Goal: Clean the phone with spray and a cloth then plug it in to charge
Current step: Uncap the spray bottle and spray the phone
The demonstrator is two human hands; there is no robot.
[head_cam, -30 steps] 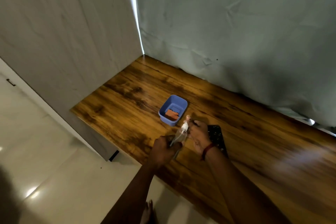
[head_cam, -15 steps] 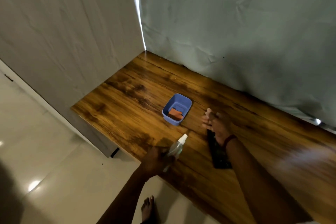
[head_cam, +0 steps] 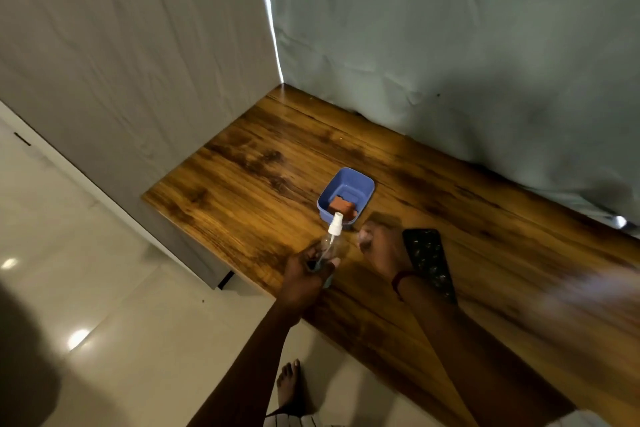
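My left hand (head_cam: 306, 274) grips the base of a clear spray bottle (head_cam: 330, 246), whose white nozzle (head_cam: 335, 225) points up and away toward the tub. My right hand (head_cam: 379, 248) hovers just right of the bottle, apart from it. Its fingers are curled and blurred, so I cannot make out whether they hold anything. A dark phone (head_cam: 427, 258) lies flat on the wooden table (head_cam: 263, 191), partly under my right wrist. An orange cloth (head_cam: 341, 206) lies inside a small blue tub (head_cam: 360, 184) just beyond the nozzle.
Grey fabric sheets stand as walls along the table's left and far sides. The table's near edge runs diagonally under my forearms, with pale tiled floor and a bare foot (head_cam: 289, 385) below it. No charger or cable is in view.
My right hand left the bottle's nozzle, swung out to the right above the phone, then came back beside the bottle. My left hand has tipped the bottle more upright.
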